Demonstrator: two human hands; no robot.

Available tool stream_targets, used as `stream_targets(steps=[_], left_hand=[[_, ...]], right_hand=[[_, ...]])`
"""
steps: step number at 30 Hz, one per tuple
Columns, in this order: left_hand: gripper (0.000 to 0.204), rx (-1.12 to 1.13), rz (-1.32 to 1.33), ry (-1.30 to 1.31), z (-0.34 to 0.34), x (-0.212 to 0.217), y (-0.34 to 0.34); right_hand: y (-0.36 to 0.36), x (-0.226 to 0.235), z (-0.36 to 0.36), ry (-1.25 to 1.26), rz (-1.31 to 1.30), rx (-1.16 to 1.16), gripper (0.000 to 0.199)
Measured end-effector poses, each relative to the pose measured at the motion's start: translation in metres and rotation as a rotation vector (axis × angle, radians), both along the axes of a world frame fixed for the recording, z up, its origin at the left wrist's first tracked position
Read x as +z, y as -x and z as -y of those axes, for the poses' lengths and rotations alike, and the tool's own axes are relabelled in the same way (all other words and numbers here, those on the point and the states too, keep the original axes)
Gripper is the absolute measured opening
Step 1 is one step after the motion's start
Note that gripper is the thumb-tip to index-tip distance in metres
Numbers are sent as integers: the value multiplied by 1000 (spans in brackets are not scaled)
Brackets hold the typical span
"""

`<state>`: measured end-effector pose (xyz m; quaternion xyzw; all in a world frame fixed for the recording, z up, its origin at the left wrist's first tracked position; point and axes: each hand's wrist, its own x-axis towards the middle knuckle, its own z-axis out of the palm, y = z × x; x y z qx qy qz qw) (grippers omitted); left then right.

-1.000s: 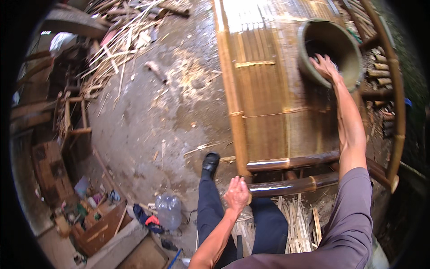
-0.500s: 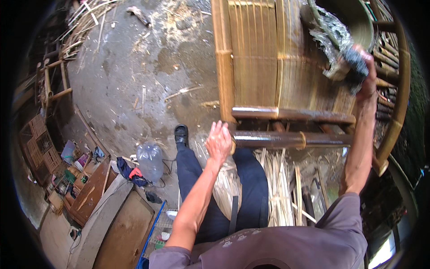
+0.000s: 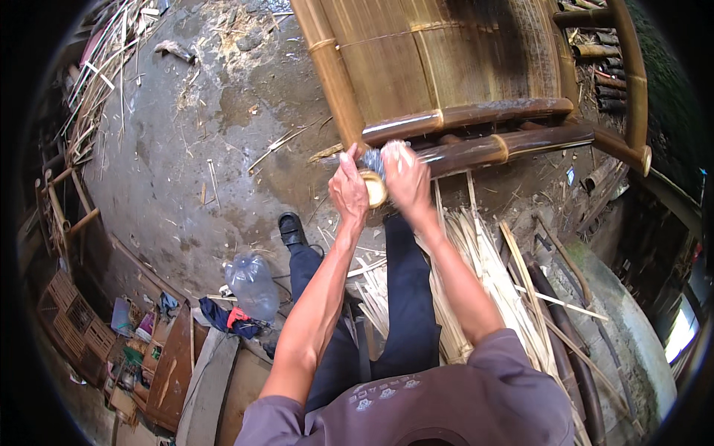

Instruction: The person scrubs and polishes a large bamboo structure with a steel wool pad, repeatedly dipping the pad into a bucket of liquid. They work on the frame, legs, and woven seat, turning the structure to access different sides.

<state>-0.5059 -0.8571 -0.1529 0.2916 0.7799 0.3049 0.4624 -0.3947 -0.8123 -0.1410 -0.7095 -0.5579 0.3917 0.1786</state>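
Gripping a small round yellowish object between them, both hands meet just in front of the near end of a bamboo frame. The left hand is curled around the object's left side, fingers closed against it. The right hand is closed over a dark, grey-blue bundle that sits just above the round object and between the two hands; the blur there hides what the bundle is. Both hands lie just below the two thick, dark bamboo poles that form the frame's front edge, and the right hand seems to touch the lower pole, though the blur makes that uncertain.

Below the hands are the person's legs in dark trousers, with one black shoe off to the lower left. To the right of the right forearm lies a heap of pale split bamboo strips on the ground. Well to the lower left of the left hand stands a clear plastic bottle beside a crumpled dark cloth with a red patch. Far out to the left lie more loose sticks on the grey concrete floor.
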Motion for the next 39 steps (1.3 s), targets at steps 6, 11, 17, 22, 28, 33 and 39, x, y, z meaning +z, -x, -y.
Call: stream_targets(steps=[6, 11, 17, 22, 28, 33, 39], left_hand=[[83, 834, 1059, -134, 12, -40, 11], [55, 650, 1227, -63, 25, -47, 14], [69, 627, 1581, 157, 53, -13, 69], [62, 497, 1360, 134, 67, -10, 71], [42, 455, 990, 199, 152, -47, 121], [31, 552, 693, 196, 243, -85, 223], [28, 396, 467, 253, 310, -103, 325]], right_hand=[[12, -15, 12, -124, -133, -21, 27], [42, -6, 81, -431, 13, 177, 23], [30, 19, 89, -654, 278, 543, 27], [14, 20, 86, -555, 378, 220, 18], [33, 27, 89, -245, 667, 328, 19], [47, 42, 82, -474, 604, 337, 17], [33, 46, 72, -156, 893, 385, 12]])
